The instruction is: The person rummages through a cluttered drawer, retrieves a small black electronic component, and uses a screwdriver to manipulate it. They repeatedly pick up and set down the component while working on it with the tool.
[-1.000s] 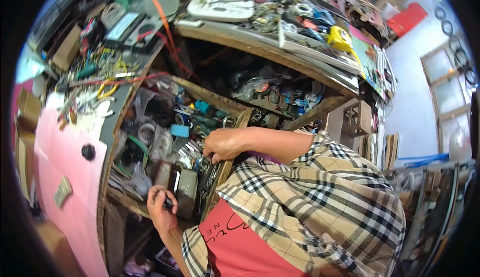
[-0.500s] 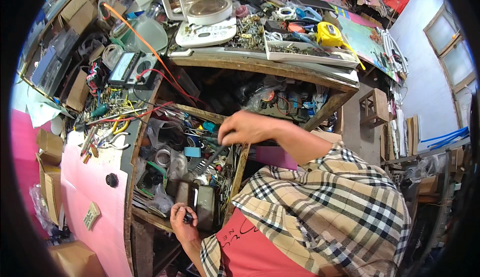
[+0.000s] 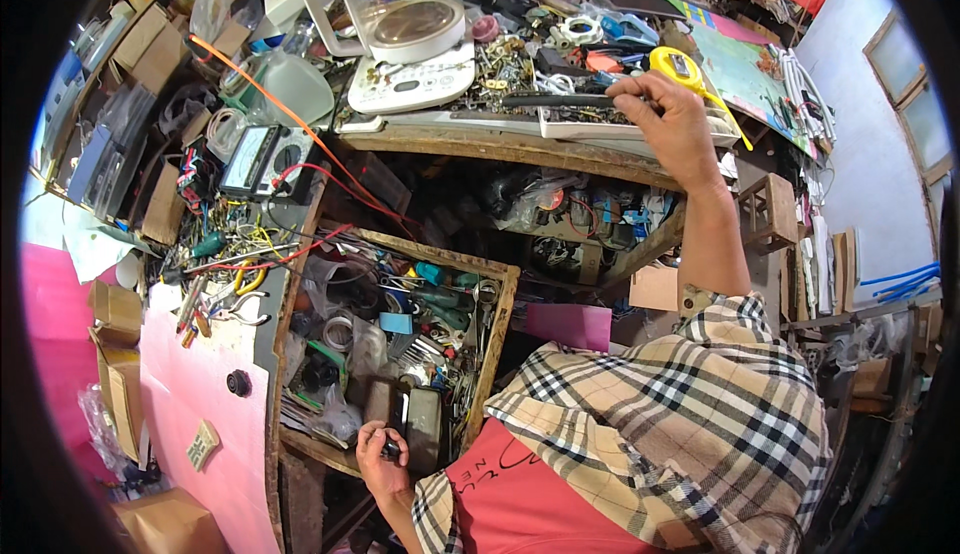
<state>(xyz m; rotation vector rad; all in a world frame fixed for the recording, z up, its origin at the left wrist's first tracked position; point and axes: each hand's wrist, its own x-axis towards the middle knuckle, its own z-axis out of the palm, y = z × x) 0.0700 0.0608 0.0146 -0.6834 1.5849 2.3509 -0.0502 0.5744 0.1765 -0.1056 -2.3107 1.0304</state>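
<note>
A: Quick: where do we place the long, slender, dark rod-shaped tool [image 3: 560, 101]?
B: In the right hand [image 3: 674, 119], so that's our nearer one. We see thumb and fingers pinching it near its right end. From that grip it reaches toward the left, long axis almost level, roughly along the front edge of the cluttered wooden-edged bench [image 3: 480, 144], at the shallow white tray [image 3: 600, 132].
A: Touching the tray?
B: We can't tell.
A: Left hand [image 3: 378, 462]?
B: Well apart from the tool, low, at the near side of the open wooden drawer [image 3: 494, 344]. We read its fingers as curled round a small black rounded piece [image 3: 391, 450].
A: Tool's look?
B: Straight, thin, dark grey to black. We can't make out its tip. Yellow tape measure [image 3: 676, 66] just beyond the hand.
</note>
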